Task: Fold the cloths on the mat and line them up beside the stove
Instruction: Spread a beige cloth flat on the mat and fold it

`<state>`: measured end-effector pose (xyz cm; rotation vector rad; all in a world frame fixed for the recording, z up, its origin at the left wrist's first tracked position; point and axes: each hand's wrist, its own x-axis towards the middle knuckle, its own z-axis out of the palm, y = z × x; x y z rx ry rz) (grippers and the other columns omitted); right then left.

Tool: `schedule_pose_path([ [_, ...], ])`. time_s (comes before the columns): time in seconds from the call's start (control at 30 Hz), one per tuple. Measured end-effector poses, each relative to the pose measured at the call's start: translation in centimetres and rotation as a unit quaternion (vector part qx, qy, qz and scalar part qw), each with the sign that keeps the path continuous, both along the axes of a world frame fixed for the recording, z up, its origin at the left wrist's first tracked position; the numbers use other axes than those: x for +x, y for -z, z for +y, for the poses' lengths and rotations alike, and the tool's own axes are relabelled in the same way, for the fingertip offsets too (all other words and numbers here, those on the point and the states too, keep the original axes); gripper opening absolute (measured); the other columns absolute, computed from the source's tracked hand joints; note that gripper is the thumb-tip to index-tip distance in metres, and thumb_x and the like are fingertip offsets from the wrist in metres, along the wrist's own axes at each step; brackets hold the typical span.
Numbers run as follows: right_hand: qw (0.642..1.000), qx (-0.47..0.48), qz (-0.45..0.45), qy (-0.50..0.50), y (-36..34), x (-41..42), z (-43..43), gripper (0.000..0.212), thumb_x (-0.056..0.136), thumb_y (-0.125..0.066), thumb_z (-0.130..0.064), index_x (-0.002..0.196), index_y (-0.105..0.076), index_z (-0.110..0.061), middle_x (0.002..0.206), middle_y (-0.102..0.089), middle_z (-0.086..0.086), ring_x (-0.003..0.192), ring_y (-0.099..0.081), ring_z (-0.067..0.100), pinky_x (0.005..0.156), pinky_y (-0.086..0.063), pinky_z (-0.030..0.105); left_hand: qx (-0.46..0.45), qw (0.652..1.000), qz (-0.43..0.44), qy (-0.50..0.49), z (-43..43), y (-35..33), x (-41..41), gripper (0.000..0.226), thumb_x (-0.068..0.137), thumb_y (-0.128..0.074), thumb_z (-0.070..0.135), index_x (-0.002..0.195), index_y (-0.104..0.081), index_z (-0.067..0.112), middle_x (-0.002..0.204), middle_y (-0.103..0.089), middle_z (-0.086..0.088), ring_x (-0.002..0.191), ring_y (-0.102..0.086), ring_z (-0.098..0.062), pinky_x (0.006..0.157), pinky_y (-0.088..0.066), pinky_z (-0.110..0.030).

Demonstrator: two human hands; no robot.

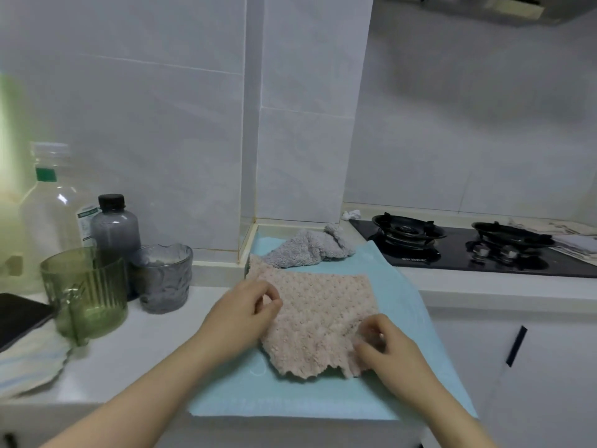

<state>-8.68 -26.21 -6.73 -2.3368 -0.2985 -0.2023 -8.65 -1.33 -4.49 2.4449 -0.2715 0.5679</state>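
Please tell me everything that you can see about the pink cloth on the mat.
The pink cloth is pale pink, fluffy fabric with a knobbly texture, roughly rectangular, with a wavy near edge. It lies spread out, not yet folded, on the light blue mat. The left hand pinches its left edge and the right hand pinches its near right corner. Its far edge lies next to the crumpled grey cloth; I cannot tell whether they touch.

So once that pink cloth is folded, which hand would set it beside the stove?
Likely the right hand: the stove lies on its side of the mat, while the left hand grips the pink cloth on the side away from it.
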Motion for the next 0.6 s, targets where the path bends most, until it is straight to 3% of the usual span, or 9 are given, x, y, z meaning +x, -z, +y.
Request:
schedule_pose_path([
  [0.03, 0.999, -0.041, -0.011, -0.003, 0.1, -0.1, 0.2, 0.006, 0.082, -0.058, -0.023, 0.086, -0.054, -0.021, 0.086, -0.059, -0.005, 0.077, -0.053, 0.015, 0.073, -0.045, 0.029, 0.039, 0.999, -0.003, 0.001, -0.3, 0.7, -0.6, 0.011, 0.092, -0.049, 0.040, 0.095, -0.057, 0.033, 0.087, -0.050, 0.012, 0.074, -0.047, -0.004, 0.063, -0.034, -0.020],
  [0.13, 0.992, -0.124, -0.034, -0.018, 0.4, -0.6, 0.5, 0.021, 0.073, -0.049, -0.046, 0.080, -0.049, -0.027, 0.082, -0.051, -0.013, 0.082, -0.048, 0.012, 0.066, -0.037, 0.023, 0.128, 0.991, 0.024, 0.006, -0.7, 2.7, -1.4, 0.048, 0.084, -0.037, 0.064, 0.115, -0.053, 0.032, 0.101, -0.043, 0.016, 0.090, -0.045, -0.001, 0.072, -0.036, -0.019],
  [0.2, 0.987, -0.157, -0.031, -0.026, 0.4, -0.8, 0.4, 0.041, 0.065, -0.037, -0.061, 0.091, -0.048, -0.031, 0.094, -0.049, -0.017, 0.092, -0.045, 0.008, 0.073, -0.033, 0.023, 0.117, 0.992, 0.039, 0.029, -0.8, 2.7, -1.8, 0.069, 0.070, -0.024, 0.076, 0.120, -0.050, 0.035, 0.105, -0.041, 0.015, 0.093, -0.044, 0.000, 0.075, -0.038, -0.017],
  [0.27, 0.978, -0.202, -0.034, -0.047, 0.5, -1.0, 0.3, 0.063, 0.061, -0.031, -0.070, 0.108, -0.050, -0.033, 0.112, -0.049, -0.018, 0.106, -0.042, 0.007, 0.086, -0.033, 0.025, 0.133, 0.989, 0.036, 0.054, -1.0, 2.5, -2.4, 0.073, 0.064, -0.028, 0.078, 0.123, -0.045, 0.039, 0.107, -0.038, 0.015, 0.095, -0.043, -0.001, 0.079, -0.038, -0.016],
  [0.37, 0.969, -0.235, -0.034, -0.064, 0.2, -1.2, 0.4, 0.064, 0.075, -0.045, -0.069, 0.125, -0.046, -0.031, 0.130, -0.044, -0.017, 0.122, -0.037, 0.009, 0.098, -0.029, 0.029, 0.197, 0.976, 0.036, 0.082, -1.2, 2.2, -3.0, 0.077, 0.062, -0.039, 0.080, 0.129, -0.038, 0.043, 0.112, -0.032, 0.014, 0.101, -0.034, -0.004, 0.084, -0.033, -0.017],
  [0.47, 0.971, -0.228, -0.037, -0.061, 0.3, -1.2, 0.3, 0.056, 0.082, -0.052, -0.061, 0.128, -0.045, -0.030, 0.133, -0.042, -0.017, 0.126, -0.035, 0.009, 0.100, -0.027, 0.030, 0.202, 0.977, 0.021, 0.067, -1.3, 2.6, -2.9, 0.065, 0.070, -0.043, 0.071, 0.127, -0.042, 0.041, 0.114, -0.032, 0.015, 0.104, -0.034, -0.004, 0.086, -0.033, -0.017],
  [0.6, 0.975, -0.208, -0.047, -0.062, 0.4, -0.9, 0.2, 0.051, 0.082, -0.050, -0.059, 0.125, -0.049, -0.031, 0.129, -0.048, -0.018, 0.121, -0.041, 0.008, 0.099, -0.031, 0.029, 0.083, 0.996, -0.022, 0.007, -0.8, 3.2, -2.5, 0.038, 0.089, -0.050, 0.023, 0.127, -0.053, 0.027, 0.118, -0.041, 0.011, 0.109, -0.045, -0.008, 0.090, -0.040, -0.021],
])
